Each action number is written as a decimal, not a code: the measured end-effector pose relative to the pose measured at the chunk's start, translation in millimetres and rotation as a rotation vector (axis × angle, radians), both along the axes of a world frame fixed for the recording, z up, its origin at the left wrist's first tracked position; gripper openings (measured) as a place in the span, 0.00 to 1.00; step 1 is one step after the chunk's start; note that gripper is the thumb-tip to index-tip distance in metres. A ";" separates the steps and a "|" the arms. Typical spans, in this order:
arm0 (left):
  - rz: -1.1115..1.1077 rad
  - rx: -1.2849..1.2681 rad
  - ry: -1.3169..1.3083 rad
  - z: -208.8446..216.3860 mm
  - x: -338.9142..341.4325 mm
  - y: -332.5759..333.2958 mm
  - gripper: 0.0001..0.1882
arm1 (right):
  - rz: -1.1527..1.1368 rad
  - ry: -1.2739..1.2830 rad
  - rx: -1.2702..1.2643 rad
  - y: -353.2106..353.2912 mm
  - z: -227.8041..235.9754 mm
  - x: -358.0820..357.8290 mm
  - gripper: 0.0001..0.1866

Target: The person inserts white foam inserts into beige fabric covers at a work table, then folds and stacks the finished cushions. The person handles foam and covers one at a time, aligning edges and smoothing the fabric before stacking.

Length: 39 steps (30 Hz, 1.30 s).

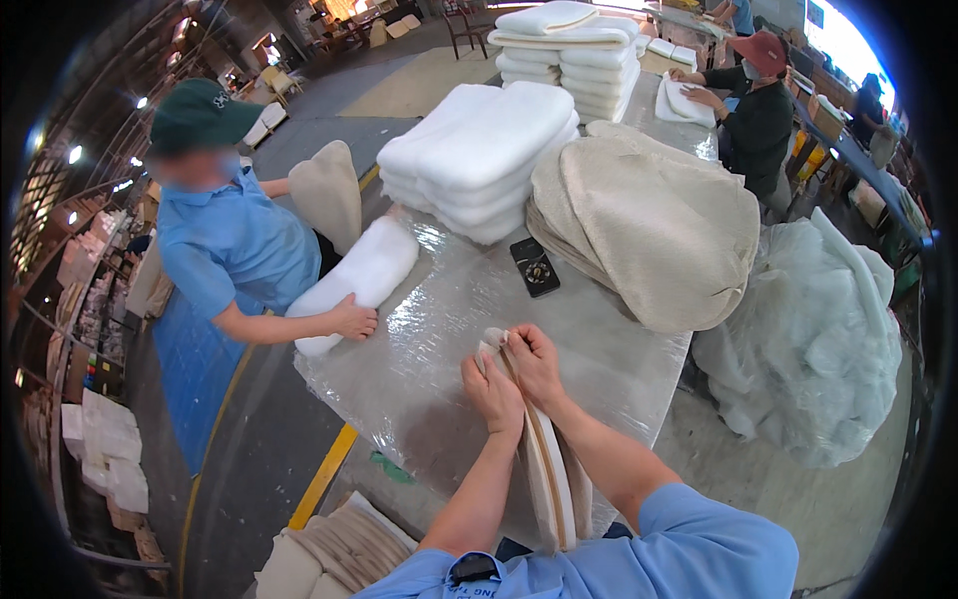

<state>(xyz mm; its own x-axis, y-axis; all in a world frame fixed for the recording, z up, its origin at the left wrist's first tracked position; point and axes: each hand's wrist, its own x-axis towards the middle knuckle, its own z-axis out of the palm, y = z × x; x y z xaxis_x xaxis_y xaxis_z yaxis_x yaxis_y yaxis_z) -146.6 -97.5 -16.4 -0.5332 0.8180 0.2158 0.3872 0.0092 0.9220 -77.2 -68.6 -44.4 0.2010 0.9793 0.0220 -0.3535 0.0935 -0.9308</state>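
Observation:
A beige fabric cushion cover (547, 477) stands on edge between my forearms, its long narrow side facing up. Along that side run a pale band and a brown strip that looks like a zipper. My left hand (493, 397) is closed on the left of its far end. On the other side of that end, my right hand (536, 367) pinches the fabric with bent fingers. Both hands are close together over the plastic-covered table (439, 399). What lies under my fingertips is hidden. Beyond them is a stack of beige covers (649, 225).
White padding (479, 150) is piled on the table beside a black phone (535, 268). At left, a person in blue (239, 230) holds a white pad (374, 265). Another person (763, 130) works at far right. A plastic-wrapped bundle (808, 339) stands right; beige cushions (334, 549) sit lower left.

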 end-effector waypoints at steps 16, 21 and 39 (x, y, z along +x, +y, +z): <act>-0.412 0.065 0.170 48.4 -43.7 9.5 0.08 | 0.679 -0.480 0.308 48.3 37.5 59.9 0.11; -0.470 -0.105 -0.483 34.9 -79.3 66.7 0.18 | 0.364 -0.346 0.292 22.8 17.5 32.7 0.09; -0.929 -0.461 -0.351 9.8 -53.5 99.4 0.23 | 0.284 -0.425 0.279 -12.7 21.0 33.0 0.06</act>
<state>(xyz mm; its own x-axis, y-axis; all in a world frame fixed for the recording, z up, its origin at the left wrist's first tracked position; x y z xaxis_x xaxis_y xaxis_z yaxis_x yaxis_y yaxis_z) -200.2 2.0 -6.6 0.3613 0.8961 -0.2577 0.1382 0.2219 0.9652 -44.2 -81.3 -23.4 -0.1518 0.9390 0.3086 -0.0013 0.3120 -0.9501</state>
